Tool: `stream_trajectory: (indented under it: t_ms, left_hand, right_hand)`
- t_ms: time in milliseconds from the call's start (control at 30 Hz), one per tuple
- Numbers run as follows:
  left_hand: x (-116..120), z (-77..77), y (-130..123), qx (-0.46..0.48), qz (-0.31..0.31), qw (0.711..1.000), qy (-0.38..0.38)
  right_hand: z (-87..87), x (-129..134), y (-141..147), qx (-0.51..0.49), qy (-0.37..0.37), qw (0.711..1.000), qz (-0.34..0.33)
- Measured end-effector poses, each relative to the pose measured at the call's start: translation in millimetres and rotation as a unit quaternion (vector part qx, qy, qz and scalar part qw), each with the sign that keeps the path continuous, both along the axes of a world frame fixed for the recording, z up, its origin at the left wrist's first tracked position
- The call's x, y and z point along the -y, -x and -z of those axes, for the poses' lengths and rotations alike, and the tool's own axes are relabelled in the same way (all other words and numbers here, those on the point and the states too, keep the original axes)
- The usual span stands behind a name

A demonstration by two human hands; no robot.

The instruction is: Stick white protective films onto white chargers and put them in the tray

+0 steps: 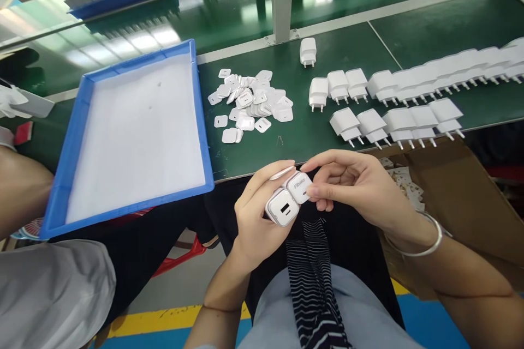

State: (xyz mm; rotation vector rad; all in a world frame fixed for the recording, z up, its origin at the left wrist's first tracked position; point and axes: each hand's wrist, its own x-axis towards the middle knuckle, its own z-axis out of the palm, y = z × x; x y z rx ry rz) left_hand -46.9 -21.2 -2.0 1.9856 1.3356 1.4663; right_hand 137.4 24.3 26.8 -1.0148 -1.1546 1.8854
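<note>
My left hand point(260, 218) is wrapped round two white chargers held side by side, port ends facing up. The nearer charger point(281, 208) shows a dark slot and a smaller one. On the other charger point(299, 186), printed lettering is visible, and the thumb and forefinger of my right hand point(347, 185) touch its edge. A thin white plate point(282, 173) sits between the fingers of my left hand. Beyond my hands, a loose pile of white plates point(254, 101) lies on the green table point(262, 152).
A blue tray point(210, 174) with a white liner is at the left. Rows of white chargers point(403, 122) stand at the right, below a metal post point(281, 0). Another person's arm point(24, 185) is at the far left. A cardboard box point(462, 191) is under the table edge.
</note>
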Motion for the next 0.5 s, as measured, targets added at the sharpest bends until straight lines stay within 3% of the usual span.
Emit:
stream_trajectory:
  t_ms: [500]
  left_hand:
    - [-0.6,1.1,2.0,0.008,0.022,1.000,0.016]
  right_hand:
    - [5.7,-7.2,-3.0,-0.022,0.052,0.997,-0.044]
